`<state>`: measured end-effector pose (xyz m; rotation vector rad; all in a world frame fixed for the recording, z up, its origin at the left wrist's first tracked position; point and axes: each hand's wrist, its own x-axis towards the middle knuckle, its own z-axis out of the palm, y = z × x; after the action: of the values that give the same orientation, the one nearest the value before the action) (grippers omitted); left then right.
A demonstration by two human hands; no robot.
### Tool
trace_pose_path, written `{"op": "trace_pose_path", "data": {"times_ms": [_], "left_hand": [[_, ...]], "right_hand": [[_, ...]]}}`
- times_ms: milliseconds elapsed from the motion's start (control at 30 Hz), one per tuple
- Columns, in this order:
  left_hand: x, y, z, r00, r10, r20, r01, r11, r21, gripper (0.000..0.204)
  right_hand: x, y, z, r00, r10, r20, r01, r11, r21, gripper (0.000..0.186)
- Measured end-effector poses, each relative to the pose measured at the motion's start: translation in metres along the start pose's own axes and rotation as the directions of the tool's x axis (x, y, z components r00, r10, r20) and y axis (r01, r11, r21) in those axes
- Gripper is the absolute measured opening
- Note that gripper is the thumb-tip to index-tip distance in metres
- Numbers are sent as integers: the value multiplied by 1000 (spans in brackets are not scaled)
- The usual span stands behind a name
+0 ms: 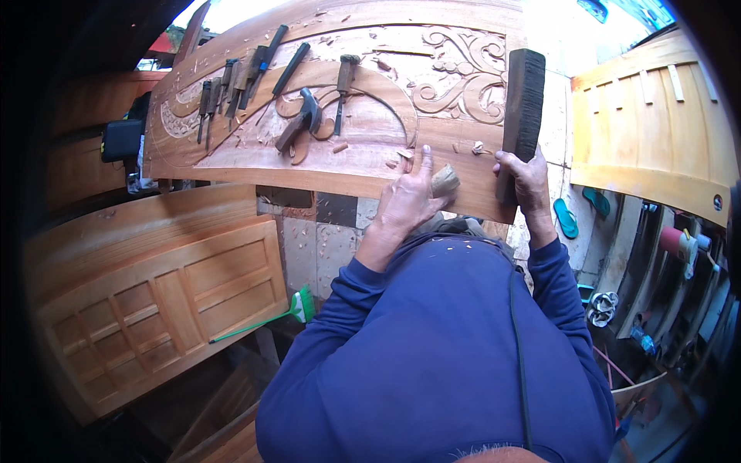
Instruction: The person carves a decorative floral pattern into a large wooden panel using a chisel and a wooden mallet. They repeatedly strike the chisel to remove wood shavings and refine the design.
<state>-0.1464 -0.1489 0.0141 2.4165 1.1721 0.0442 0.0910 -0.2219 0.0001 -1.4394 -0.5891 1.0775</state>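
My left hand (409,198) is at the front edge of the carved wooden panel (463,139), index finger stretched onto it, thumb and other fingers around a pale, rough object (445,180), perhaps wood or cloth. My right hand (527,185) grips a long dark brush (522,92) with dense bristles, upright on its side along the panel's right end. Scrollwork is carved at the upper right. Several chisels (248,73) lie across the left half, with a hammer (309,112) among them. Wood shavings are scattered over the surface.
Panelled wooden doors (154,316) lean at lower left beside a green broom (301,307). A black case (122,140) is at left. At right stand a pale wooden board (648,139), green sandals (565,218) and upright planks (652,274) over the tiled floor (324,255).
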Motion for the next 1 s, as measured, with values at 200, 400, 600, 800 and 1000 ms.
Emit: {"op": "trace_pose_path", "data": {"times_ms": [200,400,600,800,1000], "left_hand": [[4,-21,-14,994,97,46,-92,991,-97,106],[9,-59,-53,968,237,88,-205,939,-276,87],[43,-95,-87,939,332,-94,-324,758,-566,53],[152,-80,-110,926,367,-88,-164,179,-970,37],[231,-22,-82,832,553,41,-41,136,-990,35]], "right_hand": [[-3,-4,11,995,1,-99,-3,1000,-25,40],[-4,0,17,966,-19,-257,0,997,-73,29],[-8,2,31,919,-31,-394,-12,994,-105,30],[-10,11,37,873,-92,-480,64,995,-75,29],[-47,4,64,777,-170,-606,128,985,-112,27]]}}
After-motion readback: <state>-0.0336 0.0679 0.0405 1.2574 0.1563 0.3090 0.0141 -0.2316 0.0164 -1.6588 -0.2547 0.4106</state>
